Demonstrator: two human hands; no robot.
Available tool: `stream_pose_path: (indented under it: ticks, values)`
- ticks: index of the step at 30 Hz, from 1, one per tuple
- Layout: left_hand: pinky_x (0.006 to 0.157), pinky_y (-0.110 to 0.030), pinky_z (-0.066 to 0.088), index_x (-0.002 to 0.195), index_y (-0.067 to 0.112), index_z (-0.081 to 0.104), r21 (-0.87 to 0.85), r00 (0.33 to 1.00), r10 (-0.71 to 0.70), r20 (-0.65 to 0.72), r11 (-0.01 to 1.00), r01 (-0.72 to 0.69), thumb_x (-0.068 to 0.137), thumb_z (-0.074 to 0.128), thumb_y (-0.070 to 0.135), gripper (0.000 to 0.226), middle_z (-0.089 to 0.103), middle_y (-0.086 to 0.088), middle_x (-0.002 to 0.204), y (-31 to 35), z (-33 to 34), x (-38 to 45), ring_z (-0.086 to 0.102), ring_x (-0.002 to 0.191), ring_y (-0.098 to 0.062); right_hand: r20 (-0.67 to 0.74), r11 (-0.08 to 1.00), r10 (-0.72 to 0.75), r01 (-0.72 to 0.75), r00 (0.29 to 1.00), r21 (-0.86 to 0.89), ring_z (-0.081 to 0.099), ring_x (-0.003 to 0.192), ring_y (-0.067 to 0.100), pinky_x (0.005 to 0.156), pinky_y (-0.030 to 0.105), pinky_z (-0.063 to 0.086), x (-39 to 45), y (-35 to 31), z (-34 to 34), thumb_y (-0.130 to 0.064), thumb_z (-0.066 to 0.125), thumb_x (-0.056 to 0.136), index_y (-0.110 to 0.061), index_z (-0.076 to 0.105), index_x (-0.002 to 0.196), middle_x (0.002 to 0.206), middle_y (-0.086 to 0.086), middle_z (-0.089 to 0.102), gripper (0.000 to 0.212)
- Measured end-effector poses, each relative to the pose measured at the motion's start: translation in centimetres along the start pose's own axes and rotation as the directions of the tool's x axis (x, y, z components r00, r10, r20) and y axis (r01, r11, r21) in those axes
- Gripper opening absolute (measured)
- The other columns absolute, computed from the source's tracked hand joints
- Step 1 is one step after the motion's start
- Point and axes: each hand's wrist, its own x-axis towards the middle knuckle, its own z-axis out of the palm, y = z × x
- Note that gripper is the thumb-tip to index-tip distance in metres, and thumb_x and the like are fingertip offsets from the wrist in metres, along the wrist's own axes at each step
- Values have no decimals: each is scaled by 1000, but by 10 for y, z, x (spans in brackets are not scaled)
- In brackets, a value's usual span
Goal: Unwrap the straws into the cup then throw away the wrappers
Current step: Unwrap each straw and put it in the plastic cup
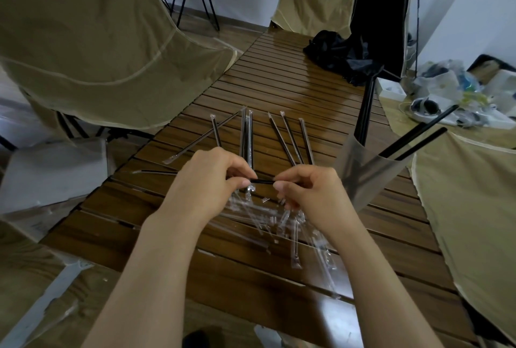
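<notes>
Two tan camp chairs (92, 40) flank a long slatted wooden desk (293, 82), with a crumpled black bag (342, 54) at its far end. At the right edge stands a translucent cup (368, 171) with black straws leaning out, likely kept there within easy reach. Several wrapped straws (247, 135) fan across the middle; empty clear wrappers (279, 222) pile near the person, probably awaiting disposal. Both forearms reach forward, wrists meeting above the pile. The left hand (206, 183) and right hand (310, 191) each pinch, with curled fingers, one end of a short exposed length of black straw (262, 181), seemingly pulling its wrapper apart.
</notes>
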Motion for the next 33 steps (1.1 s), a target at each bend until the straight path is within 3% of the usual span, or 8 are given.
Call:
stream_pose_path:
  ticks: [3, 7, 11, 13, 18, 25, 30, 33]
  values:
    - [89, -23, 50, 103, 36, 72, -9, 1000, 9, -14, 1000, -10, 90, 67, 27, 17, 71, 15, 104, -1, -1, 0, 63, 96, 0, 2, 998, -25, 25, 1000, 51, 61, 55, 9, 57, 22, 51, -1, -4, -1, -16, 68, 86, -18, 71, 82, 68, 2, 68, 5]
    - [88, -31, 56, 100, 40, 72, -41, 998, -29, -56, 999, 26, 87, 69, 30, 16, 71, 17, 99, -9, -4, 0, 64, 88, 2, -107, 982, 8, 12, 994, 187, 63, 60, 9, 62, 20, 52, -1, -9, -11, -15, 66, 86, -15, 70, 82, 71, 2, 70, 5]
    - [87, -32, 57, 102, 36, 73, -80, 990, -1, -140, 997, -10, 87, 69, 29, 17, 71, 17, 95, -7, -5, -1, 64, 86, 3, -74, 756, 84, -15, 994, 655, 63, 69, 15, 72, 27, 51, -5, -20, -13, -7, 66, 84, -4, 69, 93, 78, 7, 70, 10]
    - [87, -30, 56, 101, 36, 73, -91, 984, 41, -171, 994, -58, 87, 69, 29, 17, 71, 18, 93, 0, -4, -1, 64, 86, 4, -13, 693, 91, -54, 996, 719, 64, 72, 15, 73, 27, 52, -8, -25, -5, -6, 64, 85, -4, 69, 98, 81, 8, 70, 14]
    - [89, -33, 55, 101, 38, 73, -87, 985, 53, -166, 994, -68, 86, 69, 30, 17, 71, 19, 90, 5, -2, -1, 64, 84, 4, -209, 880, 16, 86, 978, 468, 64, 68, 12, 72, 27, 54, -11, -28, 1, -11, 59, 90, -13, 70, 93, 78, 5, 71, 11]
    - [93, -39, 53, 100, 38, 73, -79, 985, 26, -172, 996, -40, 85, 69, 33, 16, 70, 21, 89, 10, 1, -1, 64, 83, 5, -415, 913, -231, 344, 880, 221, 58, 64, 10, 62, 22, 51, -19, -50, -29, -12, 51, 97, -13, 67, 90, 74, 2, 64, 18]
    - [82, -31, 55, 97, 42, 72, -2, 988, 50, -148, 999, -51, 88, 65, 36, 12, 68, 23, 82, 16, 7, 0, 60, 74, 7, -450, 896, -336, 428, 827, 116, 54, 65, 9, 60, 23, 47, -23, -57, -34, -15, 47, 99, -16, 64, 88, 72, 1, 59, 20]
    - [82, -31, 53, 95, 43, 69, 36, 986, 80, -146, 996, -76, 90, 61, 37, 11, 67, 23, 85, 21, 14, 1, 58, 76, 7, -328, 935, -335, 354, 883, -1, 56, 67, 3, 62, 19, 49, -20, -55, -34, -19, 48, 98, -19, 62, 95, 77, -7, 60, 14]
